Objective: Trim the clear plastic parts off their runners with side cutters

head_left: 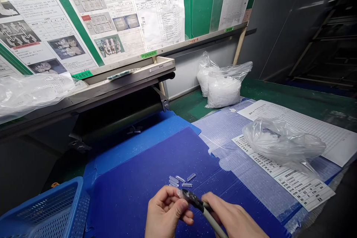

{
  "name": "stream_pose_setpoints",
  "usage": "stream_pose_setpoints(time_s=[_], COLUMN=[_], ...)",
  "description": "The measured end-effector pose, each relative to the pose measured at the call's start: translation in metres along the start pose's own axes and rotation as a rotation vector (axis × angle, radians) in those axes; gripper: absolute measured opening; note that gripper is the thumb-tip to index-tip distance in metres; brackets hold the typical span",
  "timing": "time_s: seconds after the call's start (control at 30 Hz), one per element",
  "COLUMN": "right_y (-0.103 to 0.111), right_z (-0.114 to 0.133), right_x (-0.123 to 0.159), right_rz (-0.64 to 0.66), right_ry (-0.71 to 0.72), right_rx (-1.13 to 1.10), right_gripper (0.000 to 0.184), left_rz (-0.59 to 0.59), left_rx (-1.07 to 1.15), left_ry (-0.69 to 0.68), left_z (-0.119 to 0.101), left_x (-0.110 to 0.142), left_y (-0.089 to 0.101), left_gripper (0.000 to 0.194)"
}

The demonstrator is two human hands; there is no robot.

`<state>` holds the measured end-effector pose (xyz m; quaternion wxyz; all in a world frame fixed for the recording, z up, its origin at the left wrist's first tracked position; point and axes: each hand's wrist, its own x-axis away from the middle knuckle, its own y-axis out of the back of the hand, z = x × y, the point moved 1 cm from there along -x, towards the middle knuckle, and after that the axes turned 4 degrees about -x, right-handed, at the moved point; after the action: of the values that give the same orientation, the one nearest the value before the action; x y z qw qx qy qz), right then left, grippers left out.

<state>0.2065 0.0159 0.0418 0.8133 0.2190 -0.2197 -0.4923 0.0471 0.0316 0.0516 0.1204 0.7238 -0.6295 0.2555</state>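
The left hand [167, 212] is closed in a pinch on a small clear plastic piece [180, 193], pressing it up against the dark head of a corded hand tool [192, 199]. The right hand [234, 219] wraps the tool's grey handle [213, 219] from the other side, its fingers reaching up toward the head. The fingers hide the contact, so it is impossible to tell whether the tool's tip is actually biting the clear piece. Just ahead of the hands, a small loose cluster of comb-shaped plastic parts [178, 181] lies on a dark blue corrugated plastic sheet [139, 178], a few of them overlapping. To the right of the hands, a translucent corrugated sheet [223, 137] carries a crumpled clear plastic bag [281, 141], which rests on a printed barcode sheet [295, 182] beside a ruled paper form [312, 126]. Left of the hands, a blue mesh plastic basket [47, 208] sits at the edge of view. Far ahead, two stuffed bags of white parts [223, 81] stand on the green table [195, 106], and up to the left a shallow metal tray [164, 63] sits below posted printed instruction sheets [158, 15].
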Motion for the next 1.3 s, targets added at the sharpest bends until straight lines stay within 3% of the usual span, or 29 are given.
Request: stream_pose_setpoints(time_s=[0.13, 0.27, 0.4, 0.5, 0.6, 0.7, 0.83, 0.93, 1.03, 1.2, 1.3], right_y=[-0.018, -0.028, -0.032, -0.032, -0.029, -0.024, -0.016, -0.003, 0.017, 0.036, 0.037], right_z=[-0.032, -0.061, -0.074, -0.078, -0.071, -0.046, -0.006, 0.006, 0.004, 0.001, 0.007], right_x=[-0.022, -0.043, -0.061, -0.071, -0.071, -0.063, -0.045, -0.033, -0.020, 0.001, 0.007], right_rz=[-0.073, -0.142, -0.099, -0.073, -0.104, -0.130, -0.194, -0.184, -0.108, -0.009, -0.035], right_ry=[-0.075, -0.094, -0.048, -0.029, -0.056, -0.050, 0.031, -0.036, -0.087, 0.050, 0.120], right_rx=[-0.091, 0.079, 0.129, 0.119, 0.039, -0.089, -0.264, -0.322, -0.197, 0.218, 0.351], right_gripper=[0.016, 0.023, 0.029, 0.025, 0.018, 0.013, 0.010, 0.013, 0.020, 0.023, 0.033], left_rz=[-0.061, -0.044, 0.008, 0.039, 0.067, 0.001, -0.017, -0.002, -0.050, -0.164, -0.182], left_rx=[0.073, 0.157, 0.230, 0.167, 0.010, -0.020, 0.002, -0.042, -0.055, 0.005, 0.045], left_ry=[-0.023, 0.069, 0.120, 0.118, 0.080, -0.003, -0.101, -0.101, -0.073, -0.102, -0.135], left_z=[0.010, 0.020, 0.031, 0.042, 0.051, 0.051, 0.038, 0.025, 0.013, -0.002, -0.004], left_x=[-0.009, -0.018, -0.027, -0.035, -0.042, -0.043, -0.032, -0.019, -0.007, 0.004, 0.005], left_y=[0.018, 0.037, 0.039, 0.034, 0.025, 0.011, -0.008, -0.008, -0.002, 0.001, -0.004], left_gripper=[0.033, 0.032, 0.029, 0.035, 0.034, 0.039, 0.036, 0.038, 0.041, 0.037, 0.036])
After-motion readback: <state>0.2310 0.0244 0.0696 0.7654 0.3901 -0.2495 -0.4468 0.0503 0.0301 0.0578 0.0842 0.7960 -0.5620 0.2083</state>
